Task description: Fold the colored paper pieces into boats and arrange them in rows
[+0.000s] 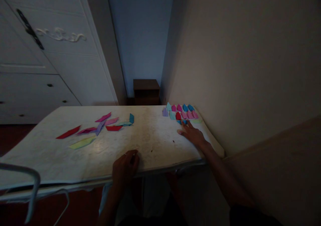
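Observation:
My right hand (192,134) reaches to the far right of the table, fingers stretched forward and thumb apart. Its fingertips touch a small blue folded paper piece (179,121), which they partly cover. Just beyond stand several folded paper pieces in rows, among them a red one (178,116), a lilac one (165,112) and a blue one (191,107). A pale green piece (196,121) lies right of the fingers. My left hand (125,166) rests at the table's front edge with fingers curled closed; nothing shows in it.
Loose folded paper strips lie on the left of the table (145,135), including a red one (68,132) and a yellow-green one (82,142). A wall (233,69) borders the right side. A white cupboard (75,62) and brown stand (146,84) are behind; a metal tube (35,182) is front left.

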Available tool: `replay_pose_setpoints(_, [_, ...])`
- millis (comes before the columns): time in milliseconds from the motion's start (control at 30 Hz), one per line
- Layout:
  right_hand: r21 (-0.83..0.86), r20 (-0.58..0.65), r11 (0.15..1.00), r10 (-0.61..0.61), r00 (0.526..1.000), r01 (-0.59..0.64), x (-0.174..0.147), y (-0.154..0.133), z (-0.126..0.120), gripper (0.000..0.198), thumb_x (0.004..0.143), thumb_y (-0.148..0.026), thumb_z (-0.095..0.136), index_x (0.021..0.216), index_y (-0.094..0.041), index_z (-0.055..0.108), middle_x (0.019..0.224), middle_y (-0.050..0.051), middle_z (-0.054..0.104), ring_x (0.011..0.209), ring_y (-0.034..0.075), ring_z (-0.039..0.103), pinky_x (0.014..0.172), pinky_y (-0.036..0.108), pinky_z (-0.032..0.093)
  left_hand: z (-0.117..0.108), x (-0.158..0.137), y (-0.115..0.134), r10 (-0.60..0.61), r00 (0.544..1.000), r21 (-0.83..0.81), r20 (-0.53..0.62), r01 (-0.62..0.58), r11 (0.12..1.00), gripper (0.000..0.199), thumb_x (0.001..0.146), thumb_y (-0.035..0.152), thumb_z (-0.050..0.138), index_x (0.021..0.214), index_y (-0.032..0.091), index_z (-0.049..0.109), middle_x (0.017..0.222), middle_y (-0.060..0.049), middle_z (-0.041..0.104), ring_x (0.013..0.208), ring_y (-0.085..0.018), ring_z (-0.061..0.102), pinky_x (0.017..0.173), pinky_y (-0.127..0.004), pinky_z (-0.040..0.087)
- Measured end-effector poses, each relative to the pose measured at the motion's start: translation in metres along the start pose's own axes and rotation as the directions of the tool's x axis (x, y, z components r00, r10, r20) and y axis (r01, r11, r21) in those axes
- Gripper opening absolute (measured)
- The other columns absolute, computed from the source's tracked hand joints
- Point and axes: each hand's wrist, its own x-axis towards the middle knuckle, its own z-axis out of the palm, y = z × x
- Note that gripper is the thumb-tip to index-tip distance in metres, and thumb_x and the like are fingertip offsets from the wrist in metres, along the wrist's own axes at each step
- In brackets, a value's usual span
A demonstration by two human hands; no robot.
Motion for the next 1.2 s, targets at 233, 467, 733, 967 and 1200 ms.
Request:
replay_pose_setpoints(233, [0.314,-0.257,0.932,-0.098,0.961,0.179,-0.038,-0.038,0.003,0.045,0.097,-0.05,0.032,0.106,-0.022,0.065,0.113,0.008,0.064,0.096,0.021,0.062,0.081,0.03,0.047,-0.001,0.0,0.003,-0.032,0.999,-0.064,0.017,0.033,0.997,0.025,0.087,0.029,0.045,0.093,0.02,0.068,0.087,-0.005,0.075,0.072,-0.019,0.07,0.065,-0.028,0.051])
replay_pose_setpoints(467, [0.713,-0.31,0.621,-0.136,0.941,0.324,-0.068,-0.095,0.025,0.052,0.092,-0.054,0.04,0.052,-0.02,0.037,0.051,-0.006,0.033,0.05,0.01,0.037,0.05,0.021,0.029,-0.011,0.002,0.0,-0.156,0.981,-0.376,0.113,0.188,0.907,0.027,0.086,0.032,0.047,0.091,0.021,0.071,0.079,-0.003,0.074,0.067,-0.016,0.067,0.063,-0.025,0.05])
replay_pose_setpoints(733, [0.819,-0.301,0.497,-0.054,0.952,0.287,-0.067,-0.117,0.033,0.052,0.086,-0.058,0.046,0.053,-0.022,0.026,0.054,-0.006,0.022,0.05,0.009,0.027,0.047,0.023,0.023,-0.063,0.008,-0.057,-0.347,0.936,-0.474,0.058,0.332,0.815,0.033,0.085,0.04,0.049,0.092,0.016,0.071,0.066,0.0,0.066,0.052,-0.011,0.053,0.05,-0.021,0.041])
replay_pose_setpoints(967, [0.815,-0.261,0.512,-0.09,0.961,0.269,-0.067,-0.11,0.033,0.057,0.081,-0.067,0.047,0.052,-0.023,0.027,0.051,-0.005,0.024,0.048,0.01,0.028,0.044,0.023,0.026,-0.104,0.004,-0.138,-0.543,0.816,-0.065,-0.199,0.542,0.838,0.036,0.083,0.041,0.053,0.104,0.015,0.067,0.078,-0.004,0.063,0.069,-0.017,0.059,0.067,-0.027,0.047])
replay_pose_setpoints(1200, [0.831,-0.209,0.521,-0.032,0.977,0.195,-0.07,-0.107,0.034,0.052,0.08,-0.063,0.053,0.052,-0.022,0.036,0.051,-0.004,0.03,0.047,0.011,0.033,0.043,0.024,0.03,-0.102,0.007,-0.171,-0.569,0.82,0.054,-0.067,0.572,0.818,0.045,0.087,0.049,0.056,0.119,0.019,0.064,0.108,-0.012,0.058,0.079,-0.018,0.062,0.072,-0.027,0.049])
